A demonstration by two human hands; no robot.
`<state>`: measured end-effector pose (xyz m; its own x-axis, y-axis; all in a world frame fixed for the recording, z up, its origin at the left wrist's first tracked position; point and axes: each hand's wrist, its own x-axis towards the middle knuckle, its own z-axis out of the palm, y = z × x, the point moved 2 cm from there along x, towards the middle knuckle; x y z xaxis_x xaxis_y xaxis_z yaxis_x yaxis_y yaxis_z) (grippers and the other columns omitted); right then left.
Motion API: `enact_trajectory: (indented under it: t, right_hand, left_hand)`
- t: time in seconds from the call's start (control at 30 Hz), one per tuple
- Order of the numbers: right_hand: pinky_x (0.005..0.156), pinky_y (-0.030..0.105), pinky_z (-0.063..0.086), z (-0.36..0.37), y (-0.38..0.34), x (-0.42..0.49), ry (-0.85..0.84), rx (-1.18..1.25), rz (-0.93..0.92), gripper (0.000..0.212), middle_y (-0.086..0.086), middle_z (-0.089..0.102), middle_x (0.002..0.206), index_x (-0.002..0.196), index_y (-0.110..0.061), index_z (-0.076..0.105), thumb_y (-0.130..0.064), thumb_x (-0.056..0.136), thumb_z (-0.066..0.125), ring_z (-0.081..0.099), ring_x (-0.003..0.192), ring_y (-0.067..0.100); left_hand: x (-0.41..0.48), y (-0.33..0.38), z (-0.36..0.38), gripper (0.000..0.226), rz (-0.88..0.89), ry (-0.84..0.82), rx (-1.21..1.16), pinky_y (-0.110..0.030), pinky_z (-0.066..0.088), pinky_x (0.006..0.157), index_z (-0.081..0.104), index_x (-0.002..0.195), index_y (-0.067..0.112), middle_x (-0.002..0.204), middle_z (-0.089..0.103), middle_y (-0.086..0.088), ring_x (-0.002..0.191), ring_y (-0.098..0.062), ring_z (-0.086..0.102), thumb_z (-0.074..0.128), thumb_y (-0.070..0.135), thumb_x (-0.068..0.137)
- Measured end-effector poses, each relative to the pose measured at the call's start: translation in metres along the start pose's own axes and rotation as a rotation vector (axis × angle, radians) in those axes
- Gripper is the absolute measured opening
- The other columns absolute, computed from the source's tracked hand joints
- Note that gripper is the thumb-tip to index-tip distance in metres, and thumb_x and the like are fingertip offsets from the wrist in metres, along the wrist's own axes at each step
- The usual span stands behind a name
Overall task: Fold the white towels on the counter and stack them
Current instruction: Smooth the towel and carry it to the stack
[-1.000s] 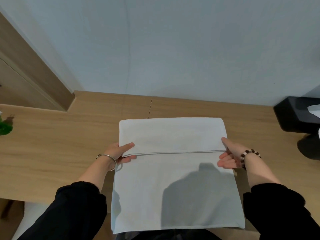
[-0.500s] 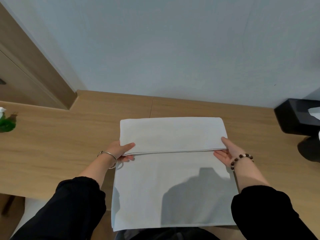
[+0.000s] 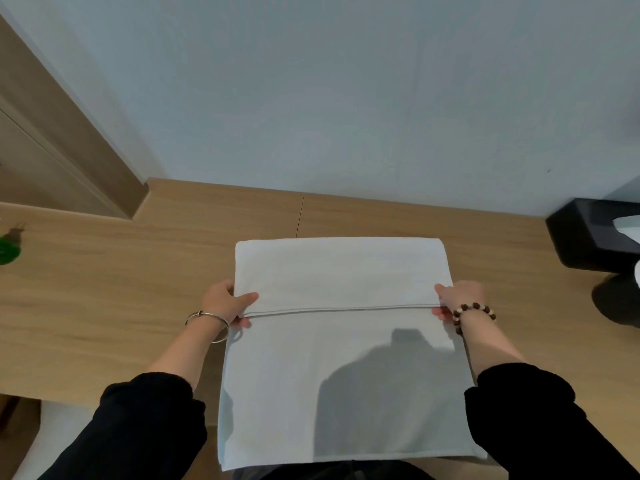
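A white towel [image 3: 341, 368] lies on the wooden counter [image 3: 104, 282], its near end hanging over the front edge. Its far part is folded back toward me, and the hemmed edge of that flap runs across the middle. My left hand [image 3: 227, 303] pinches the flap's left corner, thumb on top and fingers underneath. My right hand [image 3: 457, 301] pinches the right corner the same way. Both hands hold the hem level just above the lower layer.
A black tissue box [image 3: 595, 233] and a dark round object [image 3: 620, 303] stand at the counter's right end. A small green plant [image 3: 8, 249] sits at the far left. The wall rises directly behind the counter, with a wooden panel [image 3: 69, 133] at the left.
Both hands kept their grip on the flap's corners. The right hand has turned from palm-up beside the towel to gripping over the corner. The hem has stayed about where it was.
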<state>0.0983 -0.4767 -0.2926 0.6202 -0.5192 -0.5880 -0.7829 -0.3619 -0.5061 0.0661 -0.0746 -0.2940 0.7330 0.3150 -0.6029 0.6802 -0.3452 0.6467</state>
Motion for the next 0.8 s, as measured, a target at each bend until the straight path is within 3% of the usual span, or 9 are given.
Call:
enact_trajectory:
  t: [0.07, 0.13, 0.17, 0.2, 0.27, 0.33, 0.43, 0.57, 0.8]
  right_hand:
    - [0.066, 0.036, 0.049, -0.004, -0.004, -0.004, 0.13, -0.279, -0.17, 0.022, 0.015, 0.065, 0.082, 0.088, 0.001, 0.06, -0.021, 0.089, 0.06, 0.063, 0.074, 0.029]
    - [0.087, 0.041, 0.044, -0.001, -0.013, -0.011, 0.333, -0.41, -0.371, 0.031, 0.013, 0.057, 0.114, 0.116, -0.006, 0.053, -0.021, 0.089, 0.058, 0.053, 0.106, 0.031]
    - [0.096, 0.042, 0.038, 0.007, -0.023, -0.016, 0.388, -0.42, -0.497, 0.037, 0.012, 0.051, 0.125, 0.124, -0.008, 0.048, -0.021, 0.09, 0.056, 0.045, 0.117, 0.031]
    - [0.103, 0.041, 0.031, 0.02, -0.036, -0.023, 0.394, -0.413, -0.621, 0.042, 0.013, 0.045, 0.134, 0.131, -0.008, 0.044, -0.021, 0.092, 0.052, 0.039, 0.125, 0.031]
    - [0.113, 0.038, 0.017, 0.056, -0.06, -0.034, 0.273, -0.505, -0.828, 0.05, 0.013, 0.029, 0.151, 0.142, -0.009, 0.034, -0.024, 0.095, 0.045, 0.024, 0.139, 0.028]
    - [0.117, 0.041, 0.002, 0.094, -0.068, -0.041, 0.11, -0.728, -0.972, 0.057, 0.006, 0.006, 0.159, 0.15, -0.016, 0.017, -0.034, 0.099, 0.034, 0.004, 0.146, 0.022]
    - [0.114, 0.045, -0.012, 0.118, -0.052, -0.025, -0.004, -0.92, -1.026, 0.059, -0.003, -0.009, 0.159, 0.152, -0.028, 0.001, -0.046, 0.099, 0.02, -0.013, 0.145, 0.017]
    - [0.115, 0.047, -0.007, 0.091, -0.043, 0.011, 0.145, -0.887, -0.842, 0.059, -0.003, -0.007, 0.16, 0.151, -0.031, 0.002, -0.047, 0.097, 0.018, -0.009, 0.146, 0.016]
    - [0.115, 0.052, 0.002, 0.048, -0.024, 0.034, 0.225, -0.685, -0.626, 0.06, 0.002, -0.002, 0.16, 0.152, -0.025, 0.01, -0.043, 0.097, 0.026, -0.003, 0.146, 0.021]
  left_hand:
    - [-0.004, 0.009, -0.009, 0.024, 0.096, 0.224, 0.429, -0.028, 0.041, 0.052, 0.051, 0.088, 0.012, 0.077, 0.06, -0.003, 0.062, -0.021, 0.059, 0.066, 0.03, 0.082]
    - [-0.007, 0.024, -0.005, 0.032, 0.422, 0.479, 0.657, -0.035, 0.043, 0.067, 0.055, 0.103, 0.009, 0.094, 0.06, -0.012, 0.085, -0.034, 0.057, 0.068, 0.024, 0.078]
    - [-0.01, 0.036, 0.006, 0.039, 0.625, 0.53, 0.718, -0.04, 0.044, 0.075, 0.057, 0.111, 0.005, 0.101, 0.06, -0.018, 0.094, -0.037, 0.055, 0.068, 0.018, 0.075]
    - [-0.012, 0.048, 0.022, 0.045, 0.788, 0.512, 0.79, -0.043, 0.043, 0.083, 0.056, 0.118, 0.004, 0.109, 0.059, -0.02, 0.102, -0.039, 0.054, 0.066, 0.015, 0.076]
    - [-0.009, 0.066, 0.061, 0.054, 0.908, 0.304, 0.933, -0.047, 0.033, 0.099, 0.043, 0.137, 0.01, 0.136, 0.045, -0.018, 0.126, -0.036, 0.04, 0.053, 0.021, 0.085]
    - [0.005, 0.067, 0.091, 0.057, 0.851, 0.134, 1.059, -0.05, 0.013, 0.112, 0.016, 0.15, 0.021, 0.158, 0.011, -0.007, 0.144, -0.028, 0.007, 0.033, 0.035, 0.097]
    - [0.03, 0.048, 0.099, 0.058, 0.797, 0.075, 1.149, -0.045, -0.006, 0.115, -0.005, 0.15, 0.032, 0.158, -0.014, 0.005, 0.144, -0.02, -0.017, 0.008, 0.051, 0.096]
    - [0.046, 0.032, 0.075, 0.066, 0.698, 0.167, 1.111, -0.044, -0.007, 0.115, -0.003, 0.15, 0.032, 0.158, -0.012, 0.006, 0.145, -0.018, -0.014, -0.002, 0.054, 0.088]
    - [0.043, 0.019, 0.051, 0.063, 0.549, 0.333, 0.948, -0.05, 0.006, 0.115, 0.002, 0.151, 0.023, 0.159, -0.003, 0.002, 0.146, -0.018, -0.006, 0.016, 0.044, 0.094]
